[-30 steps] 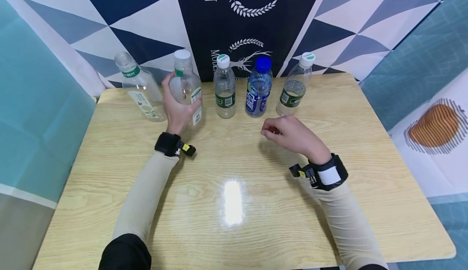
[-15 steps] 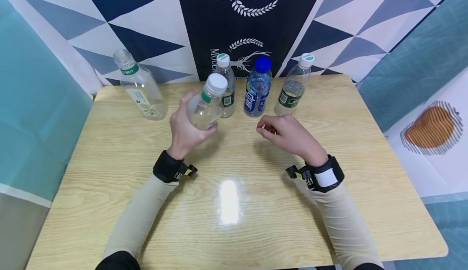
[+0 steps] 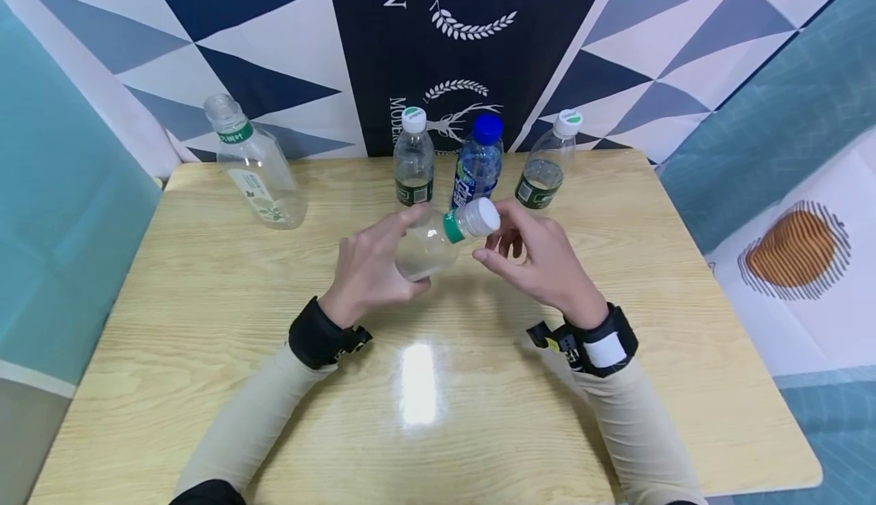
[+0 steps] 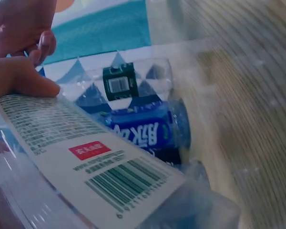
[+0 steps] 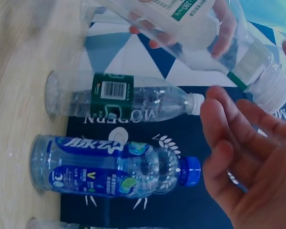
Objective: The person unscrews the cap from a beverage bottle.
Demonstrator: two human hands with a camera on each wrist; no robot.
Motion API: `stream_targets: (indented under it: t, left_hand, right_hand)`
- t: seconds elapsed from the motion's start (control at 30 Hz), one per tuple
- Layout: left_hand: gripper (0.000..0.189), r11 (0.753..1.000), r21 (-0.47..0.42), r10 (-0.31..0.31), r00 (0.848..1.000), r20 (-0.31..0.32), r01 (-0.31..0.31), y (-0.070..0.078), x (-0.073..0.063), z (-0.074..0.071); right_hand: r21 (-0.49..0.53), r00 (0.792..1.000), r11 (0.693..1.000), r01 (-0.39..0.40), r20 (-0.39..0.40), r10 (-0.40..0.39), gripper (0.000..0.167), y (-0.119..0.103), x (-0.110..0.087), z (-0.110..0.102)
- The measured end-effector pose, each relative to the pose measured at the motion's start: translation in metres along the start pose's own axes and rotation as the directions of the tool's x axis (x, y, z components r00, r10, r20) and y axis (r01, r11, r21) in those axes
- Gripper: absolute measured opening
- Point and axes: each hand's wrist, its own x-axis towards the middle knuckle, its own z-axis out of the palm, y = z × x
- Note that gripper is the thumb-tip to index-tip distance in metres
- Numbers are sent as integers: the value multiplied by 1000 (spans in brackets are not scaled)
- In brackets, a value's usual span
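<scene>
My left hand [image 3: 369,269] grips a clear plastic bottle [image 3: 426,250] round its body, tilted with its neck to the right. Its white cap [image 3: 487,217] and green neck band show in the head view. A white label with a barcode [image 4: 126,183] faces the left wrist camera. My right hand [image 3: 544,269] is right at the cap, fingers loosely bent and thumb apart from them, gripping nothing. In the right wrist view, its fingers [image 5: 219,114] lie just beside the bottle's neck.
On the wooden table [image 3: 479,414], an uncapped clear bottle [image 3: 263,178] stands at the back left. Behind my hands stand a white-capped bottle [image 3: 414,159], a blue-capped bottle [image 3: 479,159] and another white-capped bottle [image 3: 547,166]. A patterned cloth [image 3: 274,49] hangs behind the table.
My left hand has lifted the clear bottle from the back row, brought it rightward and nearer, and tipped it over. My right hand's fingers have spread a little near the cap.
</scene>
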Motion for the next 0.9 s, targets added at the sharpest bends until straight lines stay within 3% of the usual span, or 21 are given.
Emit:
stream_targets:
  t: [0.1,0.3,0.5,0.73,0.83,0.9]
  left_hand:
    - [102,999,46,5,999,44,-7,4,-2,-3]
    - [104,983,178,32,997,67,-44,8,-3,-7]
    - [93,950,298,80,994,69,-97,9,0,-7]
    - [82,894,416,162,985,50,-168,11,-1,-7]
    - [77,868,455,198,979,48,-198,12,-2,-5]
    - [76,848,483,219,974,53,-217,12,-2,-4]
  right_hand:
    - [-17,998,1000,9,-60,-10,55,-2,0,3]
    - [-116,993,993,-35,-116,21,72,-1,0,9]
    - [-175,985,978,-113,-152,86,68,-2,0,17]
    - [-226,966,947,-230,-174,193,56,-4,0,24]
    - [-249,944,915,-318,-168,283,62,-6,1,24]
    - [-250,916,882,-399,-149,372,67,-8,2,24]
